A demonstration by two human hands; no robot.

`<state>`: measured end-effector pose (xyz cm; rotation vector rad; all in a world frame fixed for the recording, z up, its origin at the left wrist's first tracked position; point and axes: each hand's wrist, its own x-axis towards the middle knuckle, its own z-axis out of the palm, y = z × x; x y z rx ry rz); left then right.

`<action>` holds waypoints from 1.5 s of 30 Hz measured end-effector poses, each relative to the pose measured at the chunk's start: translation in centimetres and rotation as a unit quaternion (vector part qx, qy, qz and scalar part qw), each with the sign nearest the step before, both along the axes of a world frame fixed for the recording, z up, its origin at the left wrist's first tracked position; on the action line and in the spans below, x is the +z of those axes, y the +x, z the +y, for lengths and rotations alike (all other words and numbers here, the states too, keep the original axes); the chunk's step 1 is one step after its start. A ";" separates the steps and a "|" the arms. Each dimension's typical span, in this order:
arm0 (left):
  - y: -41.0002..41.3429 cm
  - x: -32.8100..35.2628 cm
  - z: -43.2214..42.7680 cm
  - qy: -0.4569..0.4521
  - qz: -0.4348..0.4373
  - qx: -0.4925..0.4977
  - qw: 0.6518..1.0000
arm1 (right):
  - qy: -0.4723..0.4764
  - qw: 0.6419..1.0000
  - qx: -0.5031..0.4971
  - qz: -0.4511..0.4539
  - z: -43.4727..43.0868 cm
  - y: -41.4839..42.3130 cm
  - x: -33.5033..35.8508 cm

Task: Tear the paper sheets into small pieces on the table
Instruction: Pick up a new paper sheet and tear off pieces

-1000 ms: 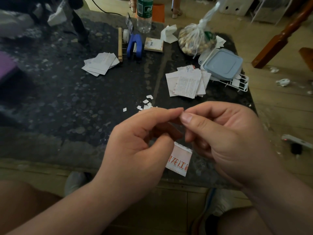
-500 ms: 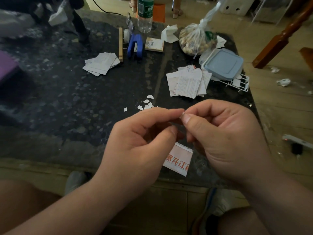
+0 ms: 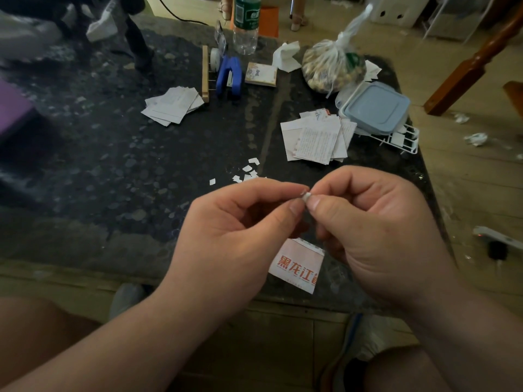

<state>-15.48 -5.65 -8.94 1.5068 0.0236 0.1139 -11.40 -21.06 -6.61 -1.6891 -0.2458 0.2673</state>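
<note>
Tiny white scrap [image 3: 305,197], paper-thin, pinched from both sides between thumb and forefinger of left hand [image 3: 226,236] and right hand [image 3: 376,236], above the near edge of the dark, speckled surface [image 3: 113,165]. Just beyond the fingers [image 3: 283,190], a small scatter of ragged bits [image 3: 249,172]. Not yet torn: left stack [image 3: 172,106] and right stack [image 3: 317,140] of flat printed sheets, plus a red-lettered slip [image 3: 297,264] under the hands. Judged early; most left.

A tiny white scrap [image 3: 305,197] is pinched between my left hand [image 3: 235,239] and right hand [image 3: 376,233]; below them shows a white piece with orange print [image 3: 297,265], its top hidden. Small torn bits [image 3: 249,172] lie scattered on the table [image 3: 113,165], with the left stack [image 3: 172,106] and right stack [image 3: 317,138] of sheets farther back
</note>
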 end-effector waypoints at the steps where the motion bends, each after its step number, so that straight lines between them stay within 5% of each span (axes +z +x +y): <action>1: 0.0 0.0 0.0 0.002 0.002 -0.001 1.000 | -0.003 1.000 -0.002 -0.002 0.0 0.0 -0.1; 9: 0.5 -1.0 0.1 -0.081 0.085 0.019 0.993 | -0.050 0.999 -0.013 -0.014 0.3 0.4 -0.6; 17: 0.6 -1.6 1.5 -0.050 0.110 0.028 0.992 | -0.100 0.995 0.018 0.000 1.5 1.1 -1.3; 25: 1.9 -2.5 5.0 -0.220 0.207 0.130 0.945 | -0.178 0.984 -0.008 -0.019 3.0 4.0 -3.2; 30: 1.5 -2.9 6.5 -0.192 0.219 0.144 0.946 | -0.320 0.944 -0.008 -0.079 3.8 7.2 -5.8; 41: 1.6 -3.1 7.1 -0.139 0.248 0.130 0.950 | -0.414 0.905 -0.002 -0.096 3.9 9.1 -8.1; 45: 1.6 -3.4 6.3 -0.053 0.244 0.089 0.964 | -0.458 0.885 0.027 -0.083 3.3 8.4 -7.3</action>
